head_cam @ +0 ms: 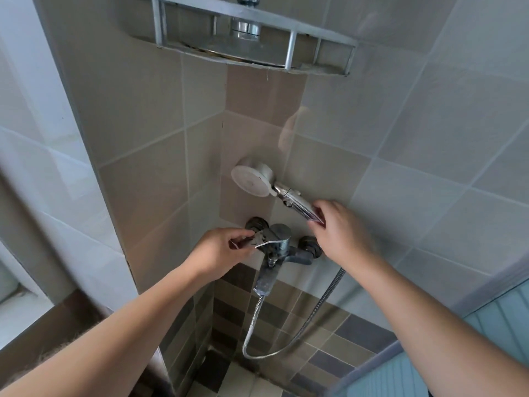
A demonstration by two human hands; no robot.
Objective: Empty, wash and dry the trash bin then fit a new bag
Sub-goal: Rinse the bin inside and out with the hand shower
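A chrome shower mixer tap [279, 239] is fixed in the tiled corner. My left hand [220, 249] pinches its lever handle [264, 243] from the left. Above and to the right, a white-faced shower head [252, 179] points left, and my right hand [340, 232] grips its chrome handle [300, 203]. A metal hose [286, 348] loops down from the tap spout and back up toward my right wrist. No trash bin or bag is in view.
A metal corner shelf [289, 60] hangs overhead with a chrome fitting on it. Grey tiled walls close in on both sides. A window ledge [25, 308] lies at the left and a pale blue ribbed panel [498, 319] at the lower right.
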